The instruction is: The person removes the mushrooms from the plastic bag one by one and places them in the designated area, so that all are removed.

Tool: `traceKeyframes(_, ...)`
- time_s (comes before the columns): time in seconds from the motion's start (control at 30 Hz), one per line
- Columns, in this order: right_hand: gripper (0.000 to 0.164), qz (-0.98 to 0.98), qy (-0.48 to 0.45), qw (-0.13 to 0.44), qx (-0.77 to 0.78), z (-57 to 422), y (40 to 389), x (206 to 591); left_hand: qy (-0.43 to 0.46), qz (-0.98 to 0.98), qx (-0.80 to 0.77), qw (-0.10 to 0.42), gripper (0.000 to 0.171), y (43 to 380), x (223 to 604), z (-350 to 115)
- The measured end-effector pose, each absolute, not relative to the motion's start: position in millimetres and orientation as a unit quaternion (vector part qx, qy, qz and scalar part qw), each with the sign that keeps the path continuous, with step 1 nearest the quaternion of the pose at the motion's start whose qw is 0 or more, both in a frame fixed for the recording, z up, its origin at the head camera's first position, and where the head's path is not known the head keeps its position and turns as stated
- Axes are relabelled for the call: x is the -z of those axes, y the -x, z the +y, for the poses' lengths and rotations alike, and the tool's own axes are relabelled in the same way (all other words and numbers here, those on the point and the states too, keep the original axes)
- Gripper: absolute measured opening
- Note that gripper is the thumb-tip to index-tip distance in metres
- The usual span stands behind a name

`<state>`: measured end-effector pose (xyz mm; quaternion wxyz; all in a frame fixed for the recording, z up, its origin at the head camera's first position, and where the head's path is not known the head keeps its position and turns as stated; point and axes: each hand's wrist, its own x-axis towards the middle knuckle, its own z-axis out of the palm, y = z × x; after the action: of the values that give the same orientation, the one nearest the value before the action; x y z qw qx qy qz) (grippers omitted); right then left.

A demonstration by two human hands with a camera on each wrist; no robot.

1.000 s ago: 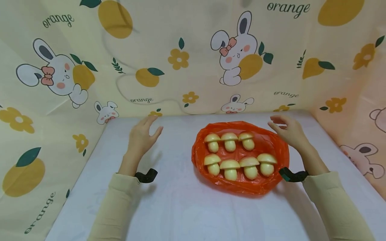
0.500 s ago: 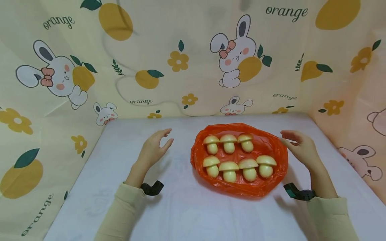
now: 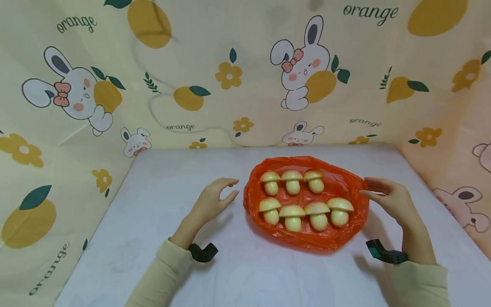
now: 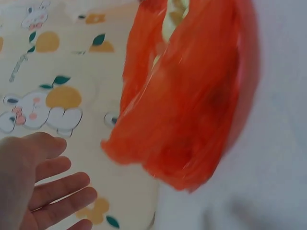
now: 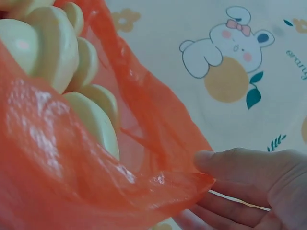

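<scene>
Drawing nearer than a second ago, the left hand [image 3: 211,199], fingers relaxed and holding nothing, hangs just beside the red plastic bag [image 3: 314,241], while the right hand [image 3: 395,201] has its thumb and fingers about the opposite rim (whether they pinch it, I cannot tell). So both hands now flank the bag, seven mushroom-shaped pieces [image 3: 293,212] inside, on the white table [image 3: 245,277]

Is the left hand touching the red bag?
No, the left wrist view shows a gap between the left hand and the red bag.
</scene>
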<state>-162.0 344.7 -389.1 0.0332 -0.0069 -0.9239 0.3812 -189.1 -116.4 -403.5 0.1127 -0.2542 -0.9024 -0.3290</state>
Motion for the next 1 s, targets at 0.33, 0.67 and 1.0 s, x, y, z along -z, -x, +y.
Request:
traceKeyframes(0.33,0.052,-0.917,-0.011,0.010,-0.399,350,167,392,0.315,-0.869,0.370,0.098,0.030,176,408,-96)
traceKeyframes(0.67,0.054,-0.913,-0.009,-0.005,-0.408,348,168,394,0.369,-0.868,0.313,0.115,0.029,171,415,-71)
traceKeyframes(1.0,0.055,-0.903,-0.011,-0.010,-0.429,349,169,396,0.403,-0.877,0.210,0.153,0.031,175,415,-48)
